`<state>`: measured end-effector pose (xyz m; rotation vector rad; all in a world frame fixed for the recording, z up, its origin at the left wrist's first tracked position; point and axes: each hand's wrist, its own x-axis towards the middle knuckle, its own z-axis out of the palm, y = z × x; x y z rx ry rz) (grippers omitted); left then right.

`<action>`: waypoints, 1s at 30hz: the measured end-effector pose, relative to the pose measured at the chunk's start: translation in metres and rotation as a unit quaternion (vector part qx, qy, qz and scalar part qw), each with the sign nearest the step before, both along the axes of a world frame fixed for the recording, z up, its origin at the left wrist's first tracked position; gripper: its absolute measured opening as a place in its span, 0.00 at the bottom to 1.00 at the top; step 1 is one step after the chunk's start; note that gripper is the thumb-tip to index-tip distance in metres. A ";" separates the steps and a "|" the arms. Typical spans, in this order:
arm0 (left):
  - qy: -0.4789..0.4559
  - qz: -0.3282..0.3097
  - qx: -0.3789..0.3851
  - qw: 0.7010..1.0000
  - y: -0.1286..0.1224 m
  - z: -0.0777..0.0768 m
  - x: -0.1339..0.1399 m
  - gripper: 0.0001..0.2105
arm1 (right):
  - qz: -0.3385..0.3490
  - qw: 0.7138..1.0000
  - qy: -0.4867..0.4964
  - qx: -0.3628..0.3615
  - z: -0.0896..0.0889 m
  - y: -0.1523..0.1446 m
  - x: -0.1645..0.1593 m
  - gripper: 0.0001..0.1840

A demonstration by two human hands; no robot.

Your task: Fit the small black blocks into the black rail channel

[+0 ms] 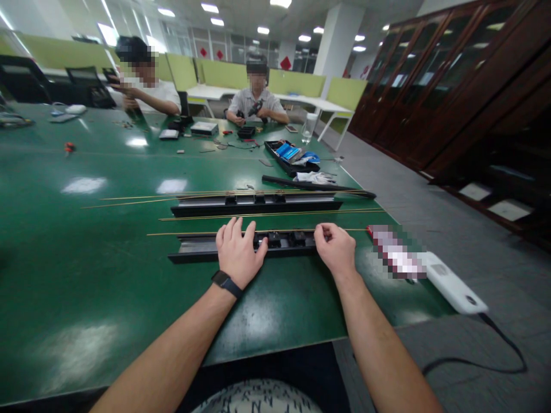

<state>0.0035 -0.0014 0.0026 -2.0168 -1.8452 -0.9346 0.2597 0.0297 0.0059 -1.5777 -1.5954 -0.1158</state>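
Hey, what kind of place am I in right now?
Probably an office turned assembly workshop: a long green table with black rails and brass rods, desk partitions behind, wooden cabinets alongside.

An open-plan office used as an assembly workshop: a long green counter [86, 258] under ceiling strip lights [209, 8], green desk partitions [224, 73] at the far side, dark wooden glass-door cabinets [430, 74] along the right wall.

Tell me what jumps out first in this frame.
Both hands sit on the near black rail at the green table's front edge: left hand flat on it, right hand curled at its right end. A second black rail and thin brass rods lie just behind.
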 end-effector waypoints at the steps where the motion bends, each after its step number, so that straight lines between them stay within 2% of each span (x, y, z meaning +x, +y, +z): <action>1: 0.000 0.000 0.001 1.000 0.000 0.000 0.000 0.22 | -0.010 1.000 0.005 0.000 0.000 0.000 0.001 0.17; 5: 0.003 -0.001 0.002 1.000 0.000 -0.001 0.000 0.22 | -0.036 0.999 0.000 -0.001 0.000 0.002 0.003 0.19; 12: 0.005 -0.001 0.005 1.000 0.000 0.000 0.000 0.22 | 0.005 1.000 -0.008 0.006 -0.001 0.000 0.000 0.17; 19: 0.001 0.000 0.000 1.000 0.000 0.001 0.001 0.22 | -0.036 0.999 0.008 -0.007 -0.001 0.002 0.003 0.19; 25: 0.008 0.000 0.002 1.000 0.000 0.001 0.000 0.22 | -0.001 1.000 -0.003 -0.011 -0.002 0.001 0.000 0.18; 30: 0.009 -0.001 -0.001 1.000 -0.001 0.000 0.000 0.22 | -0.024 0.999 0.017 -0.012 -0.001 0.001 0.001 0.18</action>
